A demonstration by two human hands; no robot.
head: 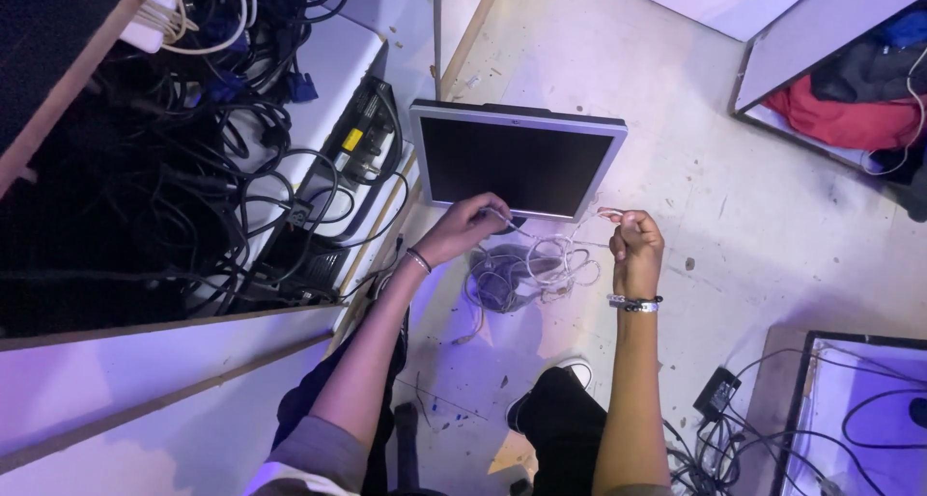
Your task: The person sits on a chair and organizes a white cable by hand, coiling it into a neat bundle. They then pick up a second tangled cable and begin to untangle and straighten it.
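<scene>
Nearest, a dark-trousered knee and a white-toed shoe point(572, 368) rest on the pale floor point(753, 226). Above them, the left hand point(470, 227) pinches a thin white cable point(541, 262) in a narrow grip, while the right hand point(635, 245) holds the cable's other stretch in a closed fist. Its tangled loops lie on the floor between the hands. Just beyond stands a silver-framed monitor point(517, 163), screen dark.

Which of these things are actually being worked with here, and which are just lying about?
In hand:
- left hand and right hand, both gripping a thin pale tangled cable
- grey-framed flat monitor with a dark screen, standing just beyond the hands

Lying about:
- mass of black cables in the open cabinet
- black power adapter on the floor
- red cloth in a box
</scene>
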